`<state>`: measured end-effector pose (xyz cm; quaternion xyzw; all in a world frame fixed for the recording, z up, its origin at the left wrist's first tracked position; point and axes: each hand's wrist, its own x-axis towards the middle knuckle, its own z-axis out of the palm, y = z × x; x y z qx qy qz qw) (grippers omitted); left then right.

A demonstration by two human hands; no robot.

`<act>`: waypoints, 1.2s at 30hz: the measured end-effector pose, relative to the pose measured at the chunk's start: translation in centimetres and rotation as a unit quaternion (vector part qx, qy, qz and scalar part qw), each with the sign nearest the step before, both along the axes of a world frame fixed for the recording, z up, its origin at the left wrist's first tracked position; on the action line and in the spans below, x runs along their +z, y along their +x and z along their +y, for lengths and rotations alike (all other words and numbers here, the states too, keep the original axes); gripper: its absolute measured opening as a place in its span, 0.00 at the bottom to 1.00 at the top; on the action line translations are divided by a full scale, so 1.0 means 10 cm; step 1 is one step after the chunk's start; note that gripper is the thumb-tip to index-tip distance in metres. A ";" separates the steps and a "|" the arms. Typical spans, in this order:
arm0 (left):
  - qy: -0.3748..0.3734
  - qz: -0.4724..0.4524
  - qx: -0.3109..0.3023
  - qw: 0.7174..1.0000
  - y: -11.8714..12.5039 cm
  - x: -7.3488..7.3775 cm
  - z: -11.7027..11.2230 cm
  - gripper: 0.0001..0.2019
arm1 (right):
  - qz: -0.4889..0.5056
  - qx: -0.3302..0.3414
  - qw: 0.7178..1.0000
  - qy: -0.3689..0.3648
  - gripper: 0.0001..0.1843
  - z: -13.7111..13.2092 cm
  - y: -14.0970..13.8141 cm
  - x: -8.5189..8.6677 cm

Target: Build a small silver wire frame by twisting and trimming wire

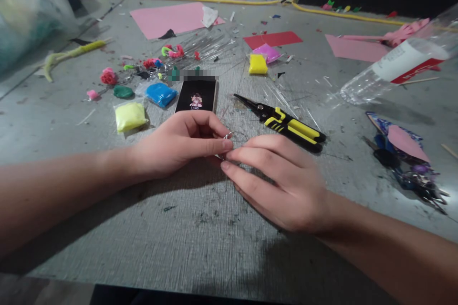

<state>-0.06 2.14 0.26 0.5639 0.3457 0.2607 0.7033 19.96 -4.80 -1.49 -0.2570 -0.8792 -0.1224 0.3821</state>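
Note:
My left hand (179, 145) and my right hand (282, 183) meet at the middle of the grey table (200, 238). Both pinch a small loop of thin metal wire (231, 137) between the fingertips. The left hand's fingers curl round it from the left, and the right hand's thumb and forefinger press on it from the right. Just beyond the hands a phone (196, 96) lies flat with its screen lit. Black-and-yellow pliers (286, 123) lie to the right of the phone.
Bags of coloured clay lie behind: pale yellow (130, 116), blue (161, 94), yellow (257, 64). Pink paper (168, 19) and red paper (274, 39) lie at the back. A plastic bottle (397, 64) lies at right, with a bag of small parts (404, 157) nearby.

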 end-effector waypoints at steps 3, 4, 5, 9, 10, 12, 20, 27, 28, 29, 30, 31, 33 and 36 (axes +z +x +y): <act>-0.002 0.001 -0.002 1.000 -0.01 0.00 0.00 0.04 | -0.006 -0.006 1.000 0.007 0.07 0.00 0.00 0.00; -0.006 -0.001 -0.004 1.000 -0.01 0.00 0.00 0.04 | -0.007 -0.006 1.000 0.008 0.06 0.00 -0.01 -0.01; -0.009 -0.004 -0.006 1.000 -0.01 0.00 0.00 0.05 | -0.008 -0.006 1.000 0.009 0.05 0.00 -0.01 -0.01; -0.021 0.000 -0.009 1.000 -0.01 0.00 0.01 0.06 | -0.008 -0.007 1.000 0.006 0.03 0.00 -0.01 -0.01; -0.022 0.002 -0.008 1.000 -0.01 0.00 0.01 0.06 | -0.008 -0.008 1.000 0.005 0.04 0.00 -0.01 0.00; -0.022 0.006 -0.010 1.000 -0.01 0.00 0.01 0.05 | -0.009 -0.004 1.000 0.001 0.05 -0.01 -0.01 0.01; 0.004 0.026 -0.023 0.999 0.00 0.00 0.01 0.06 | -0.052 -0.020 0.998 0.000 0.05 -0.05 0.01 0.03; 0.040 0.058 -0.028 0.997 0.00 0.01 0.01 0.06 | -0.056 -0.022 0.998 -0.004 0.04 -0.07 0.01 0.03; 0.046 0.063 -0.028 0.997 0.00 0.01 0.00 0.06 | -0.056 -0.021 0.998 -0.002 0.05 -0.07 0.01 0.04; 0.050 0.067 -0.028 0.996 0.00 0.02 -0.01 0.06 | -0.055 -0.019 0.998 0.000 0.04 -0.07 0.01 0.03; 0.053 0.068 -0.028 0.996 0.00 0.02 -0.01 0.06 | -0.051 -0.018 0.999 0.003 0.04 -0.07 0.01 0.03; 0.053 0.068 -0.028 0.996 0.00 0.03 -0.02 0.06 | -0.047 -0.017 0.999 0.006 0.04 -0.07 0.01 0.03; 0.048 0.067 -0.026 0.996 0.01 0.03 -0.03 0.06 | -0.037 -0.016 0.999 0.009 0.03 -0.07 0.00 0.02; 0.041 0.075 -0.025 0.996 0.01 0.03 -0.04 0.07 | -0.040 -0.019 0.999 0.008 0.02 -0.06 0.00 0.02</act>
